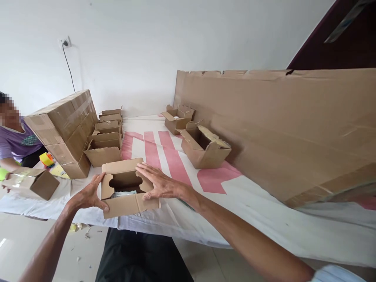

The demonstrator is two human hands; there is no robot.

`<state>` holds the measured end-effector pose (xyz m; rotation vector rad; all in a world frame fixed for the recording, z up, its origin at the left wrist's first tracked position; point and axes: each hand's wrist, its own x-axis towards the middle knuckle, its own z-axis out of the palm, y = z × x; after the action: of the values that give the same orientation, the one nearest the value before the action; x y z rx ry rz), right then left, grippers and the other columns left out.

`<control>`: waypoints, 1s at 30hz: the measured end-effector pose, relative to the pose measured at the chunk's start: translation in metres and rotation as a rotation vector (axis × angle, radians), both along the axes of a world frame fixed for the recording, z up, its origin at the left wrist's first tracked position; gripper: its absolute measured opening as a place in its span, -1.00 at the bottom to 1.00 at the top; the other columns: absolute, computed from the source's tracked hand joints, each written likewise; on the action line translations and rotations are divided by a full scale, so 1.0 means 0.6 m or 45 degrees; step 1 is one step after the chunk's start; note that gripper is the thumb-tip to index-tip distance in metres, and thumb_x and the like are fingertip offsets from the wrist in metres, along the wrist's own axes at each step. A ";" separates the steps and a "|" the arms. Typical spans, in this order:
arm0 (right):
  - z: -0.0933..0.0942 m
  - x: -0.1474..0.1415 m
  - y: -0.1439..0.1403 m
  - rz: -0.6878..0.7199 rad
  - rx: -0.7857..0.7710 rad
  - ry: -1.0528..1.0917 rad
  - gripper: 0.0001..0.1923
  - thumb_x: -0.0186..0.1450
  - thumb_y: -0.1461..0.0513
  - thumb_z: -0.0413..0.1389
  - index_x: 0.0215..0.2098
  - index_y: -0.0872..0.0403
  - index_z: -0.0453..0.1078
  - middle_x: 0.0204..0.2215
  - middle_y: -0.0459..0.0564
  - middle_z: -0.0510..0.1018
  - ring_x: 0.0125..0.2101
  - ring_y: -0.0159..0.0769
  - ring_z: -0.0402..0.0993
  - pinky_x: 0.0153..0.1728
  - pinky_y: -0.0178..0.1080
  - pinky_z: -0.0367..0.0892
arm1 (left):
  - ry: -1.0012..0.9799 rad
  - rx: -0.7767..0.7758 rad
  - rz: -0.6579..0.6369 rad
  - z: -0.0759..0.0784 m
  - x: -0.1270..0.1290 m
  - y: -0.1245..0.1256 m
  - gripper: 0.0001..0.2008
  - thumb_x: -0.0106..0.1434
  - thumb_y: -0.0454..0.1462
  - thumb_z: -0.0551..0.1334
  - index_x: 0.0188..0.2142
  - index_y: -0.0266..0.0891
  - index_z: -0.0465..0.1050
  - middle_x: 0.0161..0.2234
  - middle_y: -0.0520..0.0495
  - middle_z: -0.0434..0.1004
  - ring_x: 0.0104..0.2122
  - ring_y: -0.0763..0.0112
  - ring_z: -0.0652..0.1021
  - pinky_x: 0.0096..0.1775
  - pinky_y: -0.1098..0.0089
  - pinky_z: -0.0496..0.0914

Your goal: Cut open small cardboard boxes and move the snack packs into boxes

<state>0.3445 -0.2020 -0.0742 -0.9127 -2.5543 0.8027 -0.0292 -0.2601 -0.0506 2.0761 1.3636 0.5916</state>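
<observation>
In front of me a small cardboard box (pixel 126 207) stands on the cloth-covered table, its top flaps partly raised. Through the gap between the flaps, a pale packet (pixel 125 193) shows inside; the rest of the contents is in shadow. My left hand (pixel 89 194) grips the box at its left end, thumb on the near flap. At the right end, my right hand (pixel 157 182) lies over the flaps, with its fingers along the far edge and the thumb on the near flap.
Taped boxes (pixel 63 125) are stacked at the left, beside a row of open boxes (pixel 104 154). Another open box (pixel 199 150) stands right of centre before a tall cardboard sheet (pixel 279 129). At far left a person (pixel 17 137) handles a box (pixel 32 184) near a yellow tape dispenser (pixel 47 159).
</observation>
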 end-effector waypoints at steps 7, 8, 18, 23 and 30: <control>0.018 -0.012 0.003 -0.009 -0.037 -0.096 0.29 0.17 -0.15 0.42 0.63 0.00 -0.13 0.59 0.21 -0.04 0.55 0.17 -0.14 0.50 0.18 -0.08 | 0.053 0.051 0.045 0.011 0.024 -0.007 0.29 -0.25 0.03 0.69 0.46 -0.08 0.25 0.42 -0.30 0.24 0.39 -0.27 0.36 0.39 -0.01 0.27; 0.020 -0.014 -0.001 -0.020 -0.021 -0.081 0.25 0.17 -0.12 0.41 0.62 -0.02 -0.10 0.57 0.20 0.03 0.53 0.16 -0.08 0.48 0.18 -0.02 | 0.048 0.066 0.051 0.012 0.027 -0.008 0.26 -0.24 0.01 0.69 0.45 -0.07 0.27 0.43 -0.28 0.23 0.40 -0.26 0.34 0.39 0.01 0.27; 0.040 -0.029 -0.018 -0.087 0.008 -0.112 -0.03 0.28 -0.16 0.30 0.52 -0.03 0.13 0.50 0.21 0.18 0.48 0.17 0.06 0.42 0.17 0.11 | 0.113 0.125 0.076 0.030 0.039 -0.011 0.06 -0.10 0.06 0.63 0.37 -0.04 0.36 0.41 -0.24 0.34 0.36 -0.23 0.40 0.35 0.07 0.32; 0.042 -0.065 -0.037 -0.242 0.216 -0.145 -0.36 0.33 0.20 0.17 0.37 0.11 0.33 0.34 0.26 0.42 0.35 0.12 0.30 0.34 0.15 0.27 | 0.383 0.280 0.285 0.014 0.101 -0.015 -0.44 0.17 -0.13 0.43 0.16 -0.14 0.49 0.32 -0.29 0.43 0.28 -0.21 0.46 0.29 -0.16 0.37; 0.016 -0.022 -0.055 -0.434 0.752 -0.027 -0.47 0.43 0.39 -0.07 0.31 0.17 0.43 0.31 0.28 0.47 0.30 0.03 0.40 0.26 0.09 0.41 | 0.187 0.642 0.348 -0.013 0.116 -0.049 -0.47 0.43 -0.36 0.02 0.32 -0.13 0.41 0.40 -0.22 0.36 0.42 0.03 0.34 0.39 -0.10 0.29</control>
<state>0.3311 -0.2353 -0.0647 -1.0936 -2.3368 -0.0631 0.0407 -0.2893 -0.0582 2.3731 1.7387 0.9997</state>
